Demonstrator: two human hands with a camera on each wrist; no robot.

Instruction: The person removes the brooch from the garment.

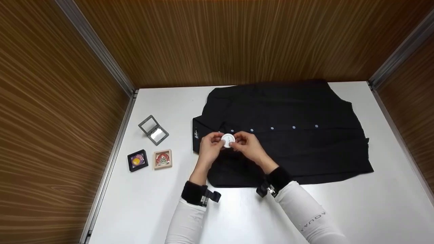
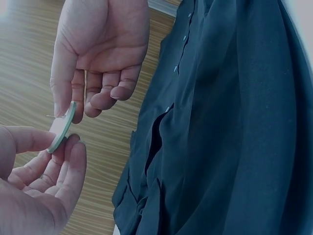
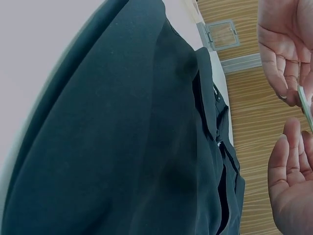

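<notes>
A round white pin badge [image 1: 228, 140] is held up over the left part of a black button-up shirt [image 1: 305, 152]. My left hand [image 1: 210, 148] pinches its left edge, and my right hand [image 1: 250, 146] pinches the right edge. Seen edge-on in the left wrist view, the badge [image 2: 62, 128] has a thin pin sticking out from its back. Both hands are above the cloth there. The shirt lies flat with its collar to the left and a row of pale buttons along its middle. In the right wrist view the badge [image 3: 305, 105] is partly cut off.
On the left of the white table [image 1: 237, 217] are a grey display case [image 1: 157, 134] standing open, a black case [image 1: 137, 161] with a yellow and purple item, and a light wooden case [image 1: 162, 159] with a red one. Wood-grain panels [image 1: 217, 44] enclose the back and sides.
</notes>
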